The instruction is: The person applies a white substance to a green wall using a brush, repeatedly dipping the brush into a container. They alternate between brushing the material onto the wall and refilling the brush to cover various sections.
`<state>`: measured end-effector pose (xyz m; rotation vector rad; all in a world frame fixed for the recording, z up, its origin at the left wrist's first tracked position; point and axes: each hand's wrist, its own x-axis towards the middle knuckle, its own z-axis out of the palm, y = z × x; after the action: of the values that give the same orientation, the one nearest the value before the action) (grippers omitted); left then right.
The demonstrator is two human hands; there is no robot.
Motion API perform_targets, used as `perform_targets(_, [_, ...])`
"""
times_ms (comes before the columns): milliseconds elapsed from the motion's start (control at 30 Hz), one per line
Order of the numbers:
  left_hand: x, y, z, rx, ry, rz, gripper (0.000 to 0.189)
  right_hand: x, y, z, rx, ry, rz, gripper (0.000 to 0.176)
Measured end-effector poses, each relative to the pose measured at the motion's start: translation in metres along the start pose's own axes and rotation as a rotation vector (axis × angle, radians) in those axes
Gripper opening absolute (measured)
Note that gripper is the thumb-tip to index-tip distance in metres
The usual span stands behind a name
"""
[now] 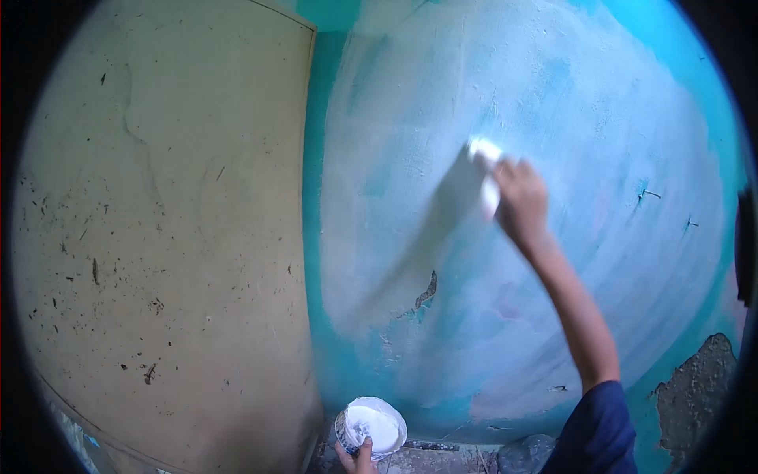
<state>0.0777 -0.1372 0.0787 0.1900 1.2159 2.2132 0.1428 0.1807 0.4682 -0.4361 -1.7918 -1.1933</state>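
My left hand point(362, 462), low in the view, grips a small round tub of white paint point(379, 423) by its near rim, the thumb over the edge. White liquid and smears coat its inside. Raised to the upper middle, my right hand point(519, 193) is closed around a white object point(489, 193), with a bright white end point(483, 148) at the wall surface. Motion blurs it, and I cannot tell its exact kind. The turquoise wall point(335, 355) around it carries a broad, streaky, whitish coat point(410, 103).
A beige panel point(197, 237) with dark chips fills the left side. The wall has a cracked patch point(426, 290), two protruding nails or wires point(651, 193), and bare rough plaster point(695, 395) at lower right. A grey rounded bundle point(527, 453) lies at the wall's foot.
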Motion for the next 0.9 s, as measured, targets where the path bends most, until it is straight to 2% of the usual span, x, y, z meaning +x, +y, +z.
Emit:
perform_targets(67, [0.002, -0.001, -0.001, 0.019, 0.001, 0.020, 0.062, -0.063, -0.039, 0.020, 0.063, 0.076, -0.134, 0.043])
perform_targets(133, [0.007, -0.011, -0.007, 0.038, -0.003, 0.042, 0.063, -0.109, -0.077, 0.003, 0.171, -0.097, -0.181, 0.042])
perform_targets(200, [0.014, -0.026, -0.017, 0.155, 0.052, -0.039, 0.065, -0.132, -0.099, -0.008, 0.291, -0.244, -0.148, 0.038])
perform_targets(267, [0.014, -0.026, -0.014, 0.136, 0.052, -0.031, 0.066, -0.121, -0.086, -0.010, 0.499, -0.251, -0.083, 0.027])
perform_targets(300, [0.012, -0.022, -0.011, 0.124, 0.055, -0.031, 0.066, -0.111, -0.072, -0.006, 0.491, -0.244, -0.082, 0.027])
perform_targets(367, [0.012, -0.022, -0.012, 0.149, 0.032, -0.012, 0.066, -0.076, -0.029, 0.009, 0.411, -0.345, -0.001, 0.040])
perform_targets(400, [0.012, -0.020, -0.011, 0.178, 0.022, -0.003, 0.066, -0.044, -0.007, 0.001, 0.463, -0.236, 0.073, 0.040])
perform_targets(433, [0.007, -0.013, -0.004, 0.065, 0.031, -0.062, 0.063, -0.010, 0.021, -0.005, 0.542, -0.185, 0.133, 0.035])
perform_targets(467, [0.010, -0.016, -0.001, 0.060, 0.020, -0.054, 0.063, 0.017, 0.043, 0.002, 0.462, -0.094, 0.220, 0.025])
perform_targets(500, [0.011, -0.021, -0.003, 0.055, 0.005, -0.020, 0.062, 0.049, 0.063, -0.001, 0.434, -0.051, 0.195, 0.015])
perform_targets(533, [0.013, -0.029, -0.005, 0.049, -0.009, 0.014, 0.060, 0.076, 0.083, -0.002, 0.367, 0.000, 0.187, 0.015])
perform_targets(567, [0.021, -0.044, -0.012, 0.139, -0.015, 0.079, 0.059, 0.100, 0.093, -0.008, 0.271, 0.135, 0.141, 0.017])
perform_targets(600, [0.026, -0.053, -0.018, 0.137, -0.019, 0.087, 0.059, 0.115, 0.104, -0.017, 0.129, 0.157, 0.070, 0.021])
perform_targets(667, [0.033, -0.067, -0.030, 0.119, -0.049, -0.025, 0.059, 0.127, 0.111, -0.027, -0.001, 0.152, 0.083, 0.023])
perform_targets(733, [0.039, -0.068, -0.027, 0.113, -0.068, -0.002, 0.059, 0.104, 0.106, -0.017, -0.061, 0.124, -0.008, 0.032])
perform_targets(800, [0.028, -0.045, -0.015, 0.091, -0.056, -0.038, 0.059, 0.061, 0.081, -0.002, -0.109, 0.145, -0.214, 0.043])
perform_targets(867, [0.026, -0.030, 0.005, 0.025, -0.037, -0.052, 0.060, 0.014, 0.038, 0.003, 0.047, 0.149, -0.331, 0.040])
perform_targets(900, [0.024, -0.025, 0.011, -0.030, -0.012, -0.070, 0.062, -0.009, 0.019, 0.000, 0.110, 0.051, -0.350, 0.039])
